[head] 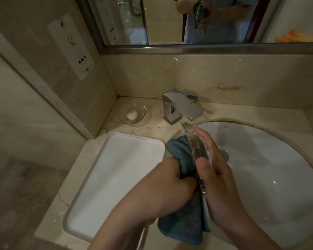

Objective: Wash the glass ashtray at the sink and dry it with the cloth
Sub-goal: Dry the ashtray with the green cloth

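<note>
Your right hand (218, 170) grips the glass ashtray (195, 141) on edge, above the sink's (278, 159) left rim, below the faucet (181, 107). Your left hand (170, 183) presses the bunched blue cloth (179, 150) against it, fingers clenched around the fabric.

Left hand (172, 179) fingers curled tight, right hand (219, 170) fingers extended, thumb up, forearms converging

This is a bathroom, likely in a hotel. A round white basin (260, 159) is set into a beige marble surface (242, 112) under a chrome faucet (181, 105). A framed mirror (188, 20) hangs above, and a small soap (131, 114) sits in a glass dish (132, 112) beside a white tray (116, 177).
</note>
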